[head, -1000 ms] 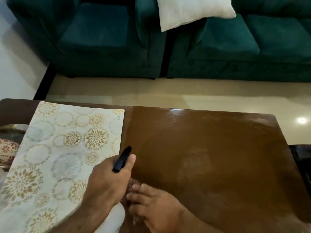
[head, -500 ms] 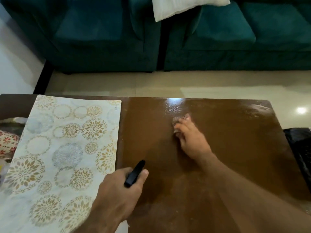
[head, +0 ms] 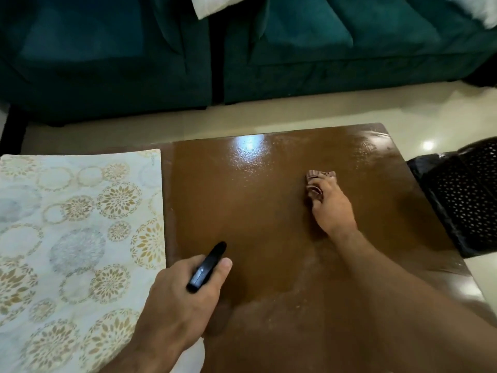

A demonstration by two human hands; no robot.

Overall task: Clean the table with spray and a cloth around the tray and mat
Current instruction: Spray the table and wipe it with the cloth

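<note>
My left hand (head: 178, 300) grips a spray bottle (head: 206, 267); only its black head shows above my fingers, with a white body part peeking below my wrist. It hovers at the near edge of the brown table (head: 255, 211), beside the floral mat (head: 75, 238). My right hand (head: 329, 204) presses a small brownish cloth (head: 318, 177) onto the table's right half, fingers curled over it. Wet streaks shine on the wood near the far edge. The tray is out of view.
A teal sofa (head: 242, 49) with a white cushion (head: 215, 5) stands beyond the table across a strip of pale floor. A black perforated basket (head: 465, 200) sits off the table's right edge.
My right hand has swept the cloth from the near edge out to the middle, then rightward across the table. The left hand with the spray bottle has shifted slightly right. The view has panned right.
</note>
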